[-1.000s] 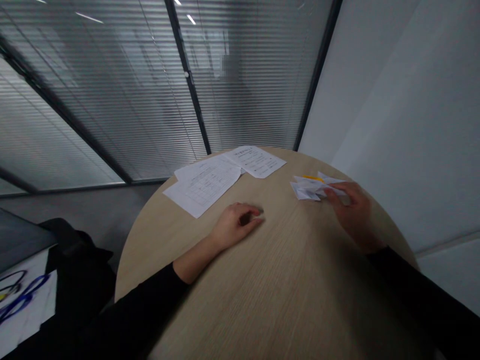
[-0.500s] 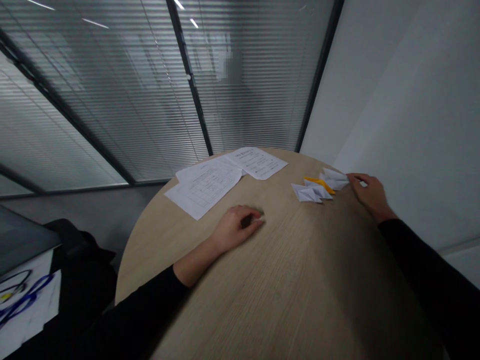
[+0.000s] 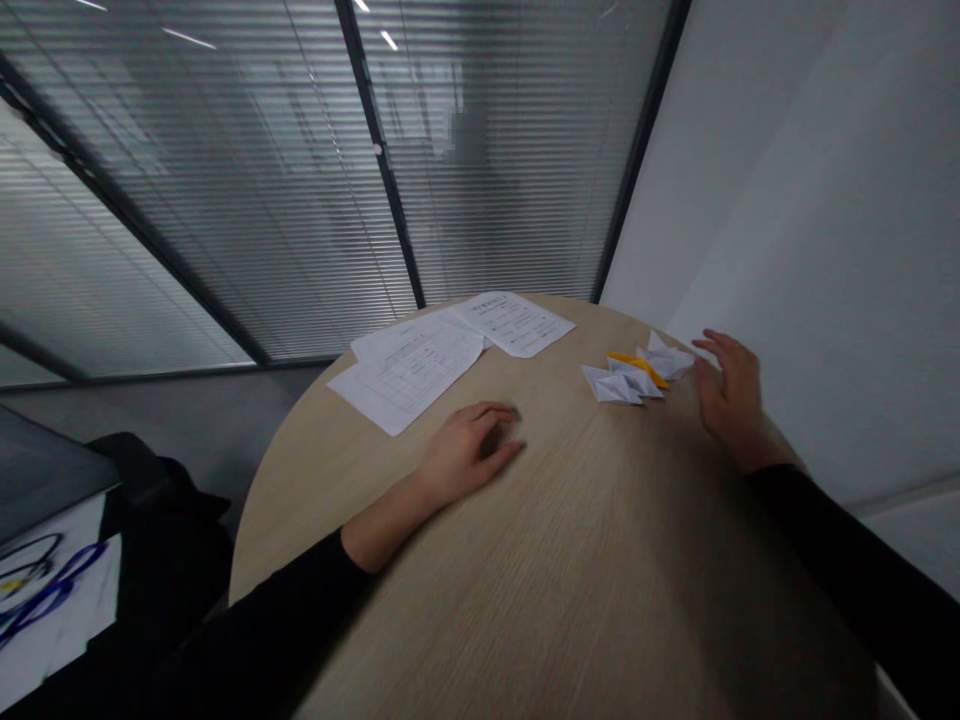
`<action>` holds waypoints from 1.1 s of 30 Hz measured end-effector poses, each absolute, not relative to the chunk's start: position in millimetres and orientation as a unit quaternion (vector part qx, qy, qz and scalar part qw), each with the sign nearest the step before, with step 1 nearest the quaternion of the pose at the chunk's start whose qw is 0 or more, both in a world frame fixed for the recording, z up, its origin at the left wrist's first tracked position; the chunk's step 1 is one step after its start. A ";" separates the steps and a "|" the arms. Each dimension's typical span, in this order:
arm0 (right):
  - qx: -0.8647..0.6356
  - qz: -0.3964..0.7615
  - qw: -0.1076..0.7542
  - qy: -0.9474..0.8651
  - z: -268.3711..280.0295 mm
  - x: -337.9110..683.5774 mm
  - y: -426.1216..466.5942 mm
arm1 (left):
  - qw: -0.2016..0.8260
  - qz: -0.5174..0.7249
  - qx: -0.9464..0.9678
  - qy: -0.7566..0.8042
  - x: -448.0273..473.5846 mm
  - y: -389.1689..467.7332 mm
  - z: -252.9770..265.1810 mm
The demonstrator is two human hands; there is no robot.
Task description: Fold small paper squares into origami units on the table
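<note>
Folded papers (image 3: 637, 379) lie just left of the parted, empty fingers of the right hand (image 3: 731, 395), contact uncertain (the left hand (image 3: 465, 455) is loosely curled, empty), so a light touch should best spare their creases.

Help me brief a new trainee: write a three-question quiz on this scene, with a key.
1. True or false: the left hand is gripping a printed sheet.
2. Which colour is the odd folded paper among the white ones? A) red B) yellow C) green
3. Fill in: the folded papers lie nearer the ___ hand.

Key:
1. False; its fingers are apart, with nothing held.
2. B
3. right
</note>
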State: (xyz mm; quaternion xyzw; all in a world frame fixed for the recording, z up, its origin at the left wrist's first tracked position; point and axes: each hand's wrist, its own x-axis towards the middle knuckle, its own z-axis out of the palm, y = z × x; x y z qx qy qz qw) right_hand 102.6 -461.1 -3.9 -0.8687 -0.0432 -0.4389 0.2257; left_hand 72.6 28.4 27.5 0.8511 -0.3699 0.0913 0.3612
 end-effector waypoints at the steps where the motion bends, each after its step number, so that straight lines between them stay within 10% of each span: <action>1: -0.878 -0.415 0.227 -0.078 -2.1 92.4 -443.0 | 0.352 0.098 0.857 -0.364 70.8 29.7 27.8; 13: -0.900 -0.115 0.246 -0.341 -6.8 19.8 -284.8 | 0.235 0.038 0.882 -0.407 59.8 34.9 19.3; 33: -0.918 -0.094 0.168 -0.347 -9.5 21.9 -288.9 | 0.101 -0.017 0.905 -0.414 56.7 31.7 21.0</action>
